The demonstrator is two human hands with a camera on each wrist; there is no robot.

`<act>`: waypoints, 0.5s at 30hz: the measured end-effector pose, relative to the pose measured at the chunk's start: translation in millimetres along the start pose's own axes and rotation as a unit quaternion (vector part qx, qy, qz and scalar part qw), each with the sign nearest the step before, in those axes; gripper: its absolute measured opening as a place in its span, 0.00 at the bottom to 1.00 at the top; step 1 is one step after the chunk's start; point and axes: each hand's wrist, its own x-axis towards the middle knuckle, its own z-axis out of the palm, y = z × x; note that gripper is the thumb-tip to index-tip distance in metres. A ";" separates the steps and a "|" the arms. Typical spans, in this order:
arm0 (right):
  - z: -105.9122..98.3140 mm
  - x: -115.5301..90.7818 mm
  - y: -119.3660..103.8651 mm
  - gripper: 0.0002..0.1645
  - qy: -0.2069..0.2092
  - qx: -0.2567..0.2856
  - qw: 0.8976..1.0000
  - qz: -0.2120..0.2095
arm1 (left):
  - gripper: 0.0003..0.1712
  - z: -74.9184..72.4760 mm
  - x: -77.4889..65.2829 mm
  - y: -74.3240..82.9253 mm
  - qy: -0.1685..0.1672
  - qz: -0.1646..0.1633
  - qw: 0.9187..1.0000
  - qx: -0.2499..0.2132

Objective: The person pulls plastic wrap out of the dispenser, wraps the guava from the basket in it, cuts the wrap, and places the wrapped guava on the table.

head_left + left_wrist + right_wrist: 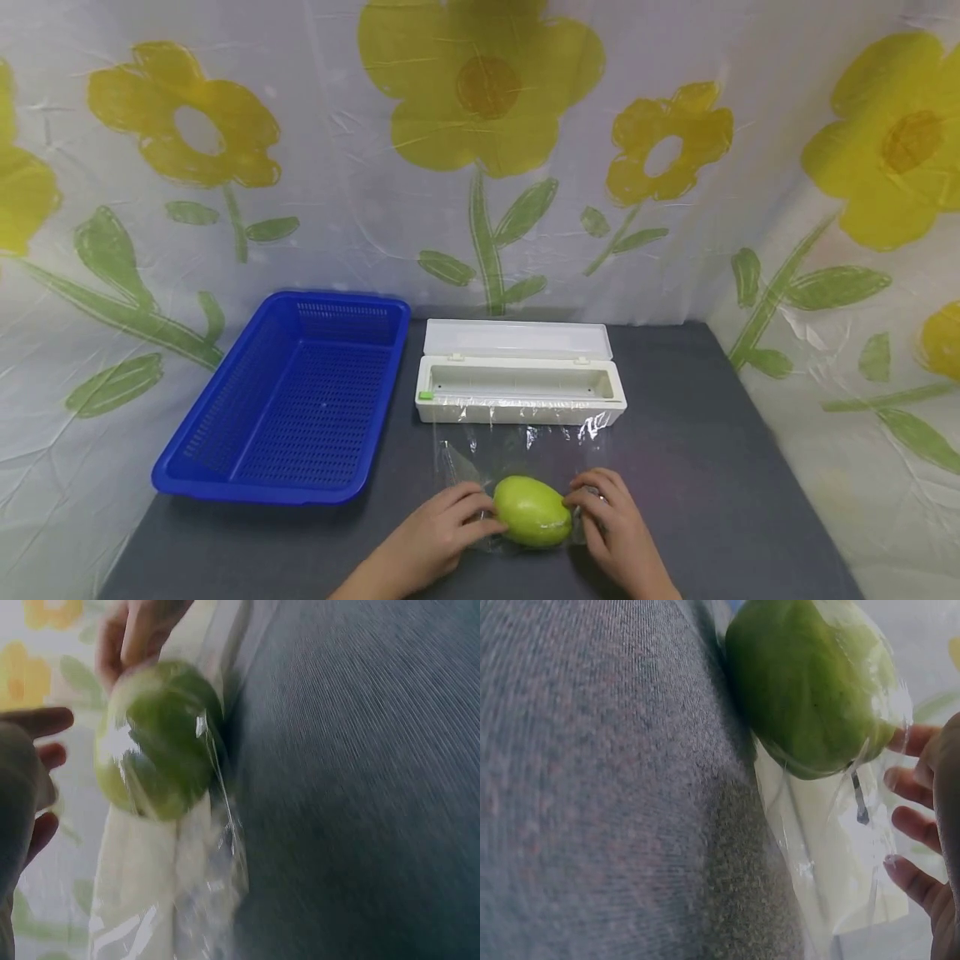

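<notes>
A smooth yellow-green oval fruit (531, 512) lies on its side under clear cling film (517, 450), which stretches back to a white film dispenser box (521, 413). At the fruit's left end, my left hand (438, 533) has its fingers loosely bent and spread, as the left wrist view also shows. My right hand (615, 529) is at the other end, one fingertip against the film-covered fruit and the remaining fingers apart. Film hugs the fruit's surface and hangs in creases beside it in the left wrist view.
The dispenser's white lid (517, 340) stands raised behind its trough, with a small green slider (426, 396) at the left front edge. A blue perforated basket (367, 433) sits at the left on the dark grey table (720, 467). A flowered curtain (337, 225) surrounds the table.
</notes>
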 end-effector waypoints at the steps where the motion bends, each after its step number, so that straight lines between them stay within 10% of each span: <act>1: -0.1 -0.1 -0.6 0.21 -0.002 0.000 1.000 0.002 | 0.25 1.0 3.1 1.7 -0.013 0.015 1.000 0.005; 8: -0.9 -1.6 -5.4 0.20 -0.024 -0.012 0.999 0.026 | 0.31 16.6 12.3 9.7 -0.094 -0.002 0.995 0.034; 15: 1.6 -3.4 -8.6 0.26 -0.060 -0.005 0.998 0.033 | 0.28 30.5 20.3 4.9 -0.057 -0.041 0.996 0.061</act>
